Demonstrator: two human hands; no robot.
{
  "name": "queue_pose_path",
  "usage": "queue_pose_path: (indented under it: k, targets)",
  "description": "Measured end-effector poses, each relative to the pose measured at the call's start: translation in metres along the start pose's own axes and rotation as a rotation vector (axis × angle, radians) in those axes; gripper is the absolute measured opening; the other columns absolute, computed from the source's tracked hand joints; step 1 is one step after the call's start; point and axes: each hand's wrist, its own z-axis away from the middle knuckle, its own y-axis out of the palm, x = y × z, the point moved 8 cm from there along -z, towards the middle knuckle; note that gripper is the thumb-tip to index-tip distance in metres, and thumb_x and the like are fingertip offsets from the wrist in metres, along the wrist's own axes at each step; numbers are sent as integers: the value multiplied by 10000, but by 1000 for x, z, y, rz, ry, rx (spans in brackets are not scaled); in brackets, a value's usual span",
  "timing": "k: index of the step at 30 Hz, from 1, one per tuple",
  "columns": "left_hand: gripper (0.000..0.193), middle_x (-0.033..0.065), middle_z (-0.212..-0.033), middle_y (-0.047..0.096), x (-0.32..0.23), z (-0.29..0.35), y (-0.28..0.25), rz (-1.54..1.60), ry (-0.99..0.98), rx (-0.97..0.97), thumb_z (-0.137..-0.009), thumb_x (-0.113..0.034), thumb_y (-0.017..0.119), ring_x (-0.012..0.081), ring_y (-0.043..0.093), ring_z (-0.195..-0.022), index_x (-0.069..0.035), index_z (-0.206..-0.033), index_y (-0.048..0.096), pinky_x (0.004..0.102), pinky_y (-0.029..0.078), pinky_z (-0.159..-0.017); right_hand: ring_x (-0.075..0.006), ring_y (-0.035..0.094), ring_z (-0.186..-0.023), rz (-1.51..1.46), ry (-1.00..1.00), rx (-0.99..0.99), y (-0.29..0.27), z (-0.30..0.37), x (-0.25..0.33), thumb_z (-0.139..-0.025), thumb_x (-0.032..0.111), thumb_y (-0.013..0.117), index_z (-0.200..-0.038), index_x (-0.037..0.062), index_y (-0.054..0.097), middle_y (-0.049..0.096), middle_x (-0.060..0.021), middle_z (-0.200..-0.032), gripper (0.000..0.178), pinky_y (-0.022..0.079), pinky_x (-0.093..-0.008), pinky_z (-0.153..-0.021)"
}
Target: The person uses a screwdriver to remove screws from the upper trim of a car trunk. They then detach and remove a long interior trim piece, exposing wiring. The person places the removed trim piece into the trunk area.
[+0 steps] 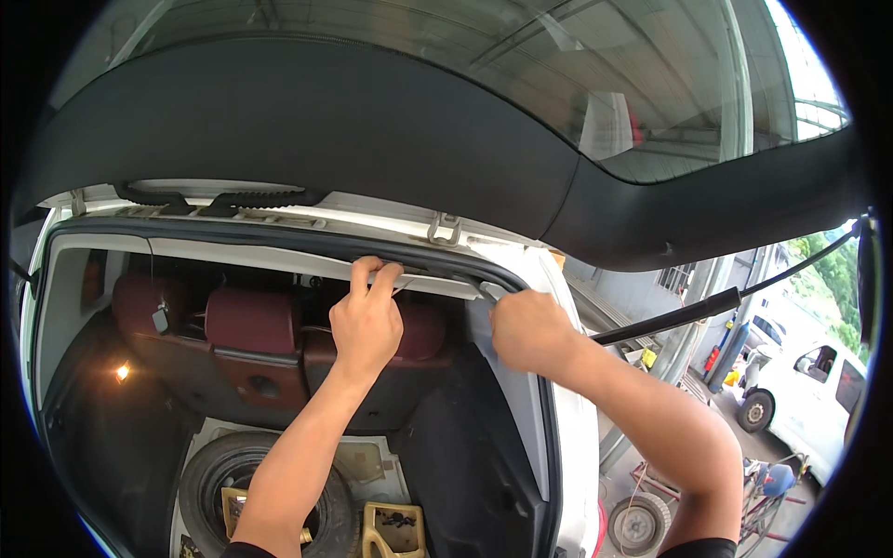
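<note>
Both my arms reach up to the top edge of a white car's open rear hatch. My left hand point(366, 314) has its fingers bent up and hooked over the light-coloured trim point(251, 258) along the roof edge, just under the black rubber door seal point(307, 236). Closed in a fist, my right hand point(530, 330) is at the upper right corner of the opening. A small greyish piece point(488, 291) shows beside its knuckles; what the fist grips is mostly hidden. Beside that hand runs the pale grey pillar trim point(510, 391).
The raised tailgate point(279, 121) hangs overhead, with a gas strut point(670, 316) at right. Below are dark red rear seats point(251, 321), a spare wheel point(200, 493) and a yellowish open container point(420, 539). A lit lamp point(123, 372) glows at left. Outside stands a white van point(819, 400).
</note>
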Motion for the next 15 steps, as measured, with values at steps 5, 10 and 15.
queue_pose_path:
  k: [5,10,15]
  targets:
    - [354,125,-1006,543,1,3,3,-11,10,-5,-682,113,496,326,612,-665,-33,-980,619,383,508,-555,-368,672,-795,-7,28,37,7,-22,2,-743,63,540,-783,-16,693,672,-235,-805,176,547,-409,-742]
    - [370,125,-1045,538,3,4,3,1,-12,21,-687,108,506,320,615,-694,-35,-1012,611,379,504,-567,-348,677,-803,-2,71,137,12,-35,5,-749,51,547,-787,-16,696,676,-220,-800,167,549,-395,-727]
    - [365,111,-1055,537,2,3,5,-6,-24,36,-685,115,517,306,616,-661,-31,-1004,619,373,502,-550,-365,669,-819,189,54,288,3,-37,10,-745,29,568,-807,-35,687,669,-215,-815,148,536,-406,-735]
